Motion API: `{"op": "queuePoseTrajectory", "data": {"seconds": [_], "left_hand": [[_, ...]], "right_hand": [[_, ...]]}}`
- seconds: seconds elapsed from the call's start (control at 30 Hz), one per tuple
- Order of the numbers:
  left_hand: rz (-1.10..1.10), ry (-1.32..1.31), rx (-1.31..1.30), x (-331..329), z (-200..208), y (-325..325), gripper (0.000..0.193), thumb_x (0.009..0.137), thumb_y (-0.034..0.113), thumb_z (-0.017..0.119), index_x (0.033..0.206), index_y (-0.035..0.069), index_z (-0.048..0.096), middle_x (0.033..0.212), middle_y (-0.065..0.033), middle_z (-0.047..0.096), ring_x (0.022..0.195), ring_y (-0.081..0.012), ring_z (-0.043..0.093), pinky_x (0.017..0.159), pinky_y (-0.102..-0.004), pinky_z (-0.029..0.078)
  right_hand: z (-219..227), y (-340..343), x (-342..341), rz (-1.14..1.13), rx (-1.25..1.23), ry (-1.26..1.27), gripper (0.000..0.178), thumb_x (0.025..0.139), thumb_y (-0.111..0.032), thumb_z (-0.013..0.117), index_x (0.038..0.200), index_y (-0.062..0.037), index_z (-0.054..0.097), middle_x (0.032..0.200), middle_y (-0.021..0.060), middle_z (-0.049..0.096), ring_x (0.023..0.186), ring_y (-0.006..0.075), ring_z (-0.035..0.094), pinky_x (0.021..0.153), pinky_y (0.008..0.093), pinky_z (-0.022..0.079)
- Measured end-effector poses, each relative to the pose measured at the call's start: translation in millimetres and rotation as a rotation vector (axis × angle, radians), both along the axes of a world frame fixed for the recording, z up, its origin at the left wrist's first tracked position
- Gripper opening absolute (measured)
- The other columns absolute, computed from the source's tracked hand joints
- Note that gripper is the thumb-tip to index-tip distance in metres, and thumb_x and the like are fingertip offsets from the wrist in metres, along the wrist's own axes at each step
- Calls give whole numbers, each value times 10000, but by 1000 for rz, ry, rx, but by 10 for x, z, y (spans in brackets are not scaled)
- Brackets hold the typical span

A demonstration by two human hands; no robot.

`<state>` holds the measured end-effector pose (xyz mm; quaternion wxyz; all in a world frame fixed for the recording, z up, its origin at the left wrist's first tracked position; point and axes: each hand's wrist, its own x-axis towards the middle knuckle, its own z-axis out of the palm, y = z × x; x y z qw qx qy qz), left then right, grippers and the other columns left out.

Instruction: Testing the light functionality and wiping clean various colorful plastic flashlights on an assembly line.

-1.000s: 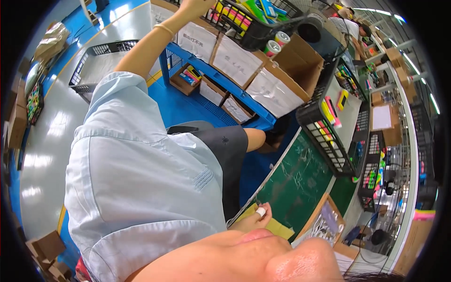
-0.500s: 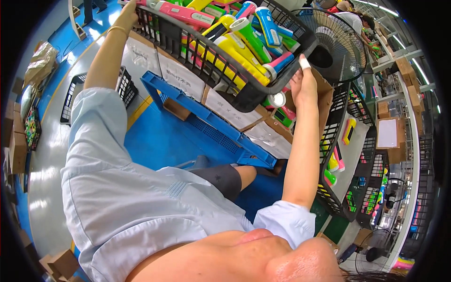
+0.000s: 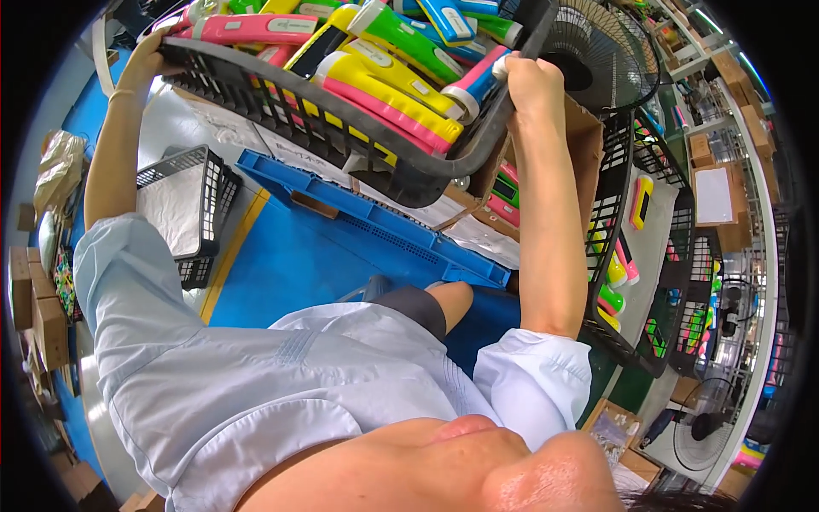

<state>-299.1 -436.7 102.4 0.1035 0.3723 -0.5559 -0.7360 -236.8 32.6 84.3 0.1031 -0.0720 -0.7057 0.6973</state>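
A black plastic basket [image 3: 416,164] hangs tilted in front of me, heaped with flashlights in pink, yellow, green and blue. A pink flashlight [image 3: 252,29] lies near its left side; a yellow and pink one [image 3: 384,107] rests against the near wall. My left hand [image 3: 152,55] is closed on the basket's far left corner. On the right side, my right hand [image 3: 536,90] wraps round the rim, a white covering on one fingertip. The undersides of both grips are hidden.
Below the basket stand a blue plastic pallet [image 3: 367,218] and a cardboard box [image 3: 584,141] with more flashlights. Black baskets [image 3: 177,205] are stacked on the floor at left. A fan [image 3: 610,55] and more black baskets [image 3: 627,230] crowd the right. Shelving lines the far right.
The basket has shifted left and sits larger in view. Both hands moved left with it, and my right hand now wraps the rim more fully. The stacked floor baskets show more.
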Motion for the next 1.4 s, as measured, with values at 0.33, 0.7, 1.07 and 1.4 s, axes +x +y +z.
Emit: {"op": "queuePoseTrajectory", "data": {"seconds": [0.33, 0.7, 1.07, 1.4], "left_hand": [[22, 37, 54, 310, -419, -202, 333, 827, 273, 558, 1091, 79, 497, 1060, -145, 575, 1017, -352, 536, 855, -623, 390], [-599, 163, -1327, 605, 210, 553, 440, 763, 220, 536, 1145, 5, 495, 937, -146, 574, 864, -219, 553, 768, -327, 448], [-1249, -121, -1936, 101, 90, 1201, 457, 634, 363, 642, 768, -73, 618, 664, -200, 604, 633, -297, 595, 591, -372, 465], [-1077, -429, -1493, 70, 324, 1423, 532, 672, 421, 654, 915, -49, 606, 772, -146, 616, 691, -219, 580, 576, -356, 444]], "right_hand": [[-406, 29, -191, 76, 61, -56, 185, 718, -61, 547, 869, 42, 581, 779, 51, 556, 692, 122, 524, 624, 267, 415], [46, -121, -537, 697, 1121, 286, 686, 714, -275, 695, 1234, 60, 395, 1201, 252, 480, 1131, 320, 470, 957, 351, 353], [-176, -595, -1069, 653, 1085, 371, 461, 750, -384, 600, 979, 16, 572, 893, 199, 611, 835, 321, 601, 745, 371, 453], [-239, -586, -1479, 611, 1048, -133, 840, 658, -549, 677, 1166, 82, 450, 1084, 220, 533, 1016, 255, 538, 827, 342, 442]]}}
